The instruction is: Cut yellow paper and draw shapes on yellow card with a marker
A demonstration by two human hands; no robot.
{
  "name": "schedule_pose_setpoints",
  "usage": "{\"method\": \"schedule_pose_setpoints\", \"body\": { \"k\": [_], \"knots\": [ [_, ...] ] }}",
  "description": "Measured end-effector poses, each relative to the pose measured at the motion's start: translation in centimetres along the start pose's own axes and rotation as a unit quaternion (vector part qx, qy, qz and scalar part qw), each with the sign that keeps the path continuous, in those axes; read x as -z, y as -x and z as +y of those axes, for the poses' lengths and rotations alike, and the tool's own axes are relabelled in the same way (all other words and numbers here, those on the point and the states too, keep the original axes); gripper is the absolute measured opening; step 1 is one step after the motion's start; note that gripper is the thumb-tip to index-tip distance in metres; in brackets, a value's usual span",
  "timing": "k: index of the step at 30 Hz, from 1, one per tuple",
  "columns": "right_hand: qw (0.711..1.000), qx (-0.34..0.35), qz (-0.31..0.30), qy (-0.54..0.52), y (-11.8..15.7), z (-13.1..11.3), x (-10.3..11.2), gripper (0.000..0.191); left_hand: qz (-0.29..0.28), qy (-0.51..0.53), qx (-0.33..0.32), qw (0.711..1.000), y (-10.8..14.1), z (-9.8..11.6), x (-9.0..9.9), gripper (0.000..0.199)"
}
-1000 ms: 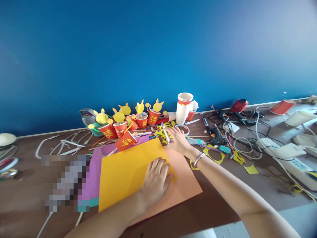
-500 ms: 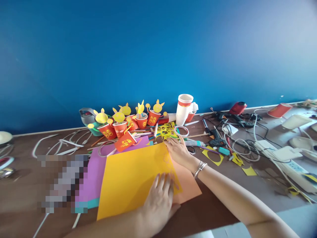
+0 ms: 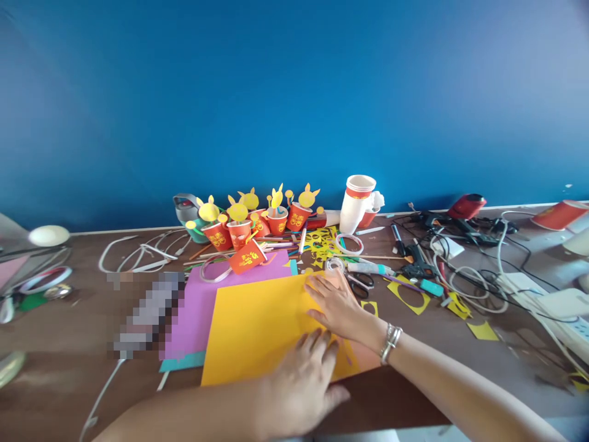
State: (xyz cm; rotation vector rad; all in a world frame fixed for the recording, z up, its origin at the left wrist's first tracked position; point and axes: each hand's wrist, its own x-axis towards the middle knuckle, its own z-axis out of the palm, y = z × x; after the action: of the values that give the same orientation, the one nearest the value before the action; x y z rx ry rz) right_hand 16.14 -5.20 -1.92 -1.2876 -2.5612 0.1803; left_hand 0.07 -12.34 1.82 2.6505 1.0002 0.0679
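Note:
A large yellow-orange sheet [image 3: 248, 325] lies on the brown table, over a peach sheet [image 3: 368, 360] at its right and a purple sheet [image 3: 197, 307] at its left. My left hand [image 3: 306, 374] rests low on the yellow sheet, slightly blurred, fingers spread and holding nothing. Farther up, my right hand [image 3: 334, 304] lies with spread fingers across the sheet's right part, a silver bracelet [image 3: 391, 344] at its wrist. A teal sheet [image 3: 184, 362] shows under the purple one.
Red paper cups [image 3: 300, 216] with yellow paper figures stand near the blue wall, beside stacked white cups [image 3: 354, 205]. Black-handled scissors [image 3: 360, 285], a tape ring [image 3: 349, 244], yellow scraps [image 3: 482, 331] and a glue gun [image 3: 418, 265] lie rightward. Cables and a power strip [image 3: 570, 331] are far right.
My right hand has moved down from the sheet's top corner onto its right part, uncovering the scissors. The view has shifted left, so the table's things appear farther right.

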Motion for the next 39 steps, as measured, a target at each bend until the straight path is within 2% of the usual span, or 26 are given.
{"method": "schedule_pose_setpoints", "body": {
  "k": [1,2,5,6,8,9,11,17,20,22,30,39],
  "knots": [
    [1.000,-0.003,-0.002,0.000,0.3,-0.2,-0.1,0.046,0.007,0.026,0.009,1.000,-0.6,-0.9,1.0,0.041],
    [1.000,-0.007,-0.002,0.002,0.6,-0.4,-0.2,0.045,0.028,0.043,0.039,0.998,-1.4,-2.1,1.9,0.033],
    [1.000,-0.014,-0.002,0.010,0.8,-0.7,0.2,0.046,0.157,-0.009,0.058,0.986,-4.3,-7.1,3.1,0.035],
    [1.000,-0.013,-0.004,0.010,0.8,-0.8,0.4,0.047,0.164,-0.037,0.041,0.985,-5.1,-8.9,3.1,0.035],
    [1.000,-0.007,-0.012,0.004,0.6,-0.8,0.7,0.050,0.125,-0.082,-0.022,0.988,-6.4,-11.9,2.6,0.038],
    [1.000,-0.006,-0.015,-0.001,0.6,-0.7,0.8,0.050,0.116,-0.101,-0.042,0.987,-6.8,-12.9,2.3,0.038],
    [1.000,-0.007,-0.017,-0.010,0.5,-0.5,0.8,0.050,0.134,-0.139,-0.060,0.979,-7.1,-14.0,1.9,0.036],
    [1.000,0.013,0.000,-0.011,0.3,-0.1,0.9,0.045,0.245,-0.238,-0.088,0.936,-6.7,-13.6,2.1,0.026],
    [1.000,0.019,-0.004,-0.008,0.1,-0.4,1.2,0.043,0.311,-0.249,-0.081,0.914,-6.2,-13.6,1.9,0.026],
    [1.000,0.019,-0.005,-0.003,0.1,-0.6,1.2,0.042,0.331,-0.244,-0.070,0.909,-5.9,-13.6,1.6,0.027],
    [1.000,0.019,0.008,-0.006,0.3,-0.2,0.5,0.044,0.339,-0.244,-0.009,0.909,-5.0,-12.4,0.7,0.023],
    [1.000,0.002,-0.021,-0.014,0.6,-0.4,0.8,0.045,0.346,-0.262,0.018,0.901,-5.0,-11.1,0.4,0.024]
  ]
}}
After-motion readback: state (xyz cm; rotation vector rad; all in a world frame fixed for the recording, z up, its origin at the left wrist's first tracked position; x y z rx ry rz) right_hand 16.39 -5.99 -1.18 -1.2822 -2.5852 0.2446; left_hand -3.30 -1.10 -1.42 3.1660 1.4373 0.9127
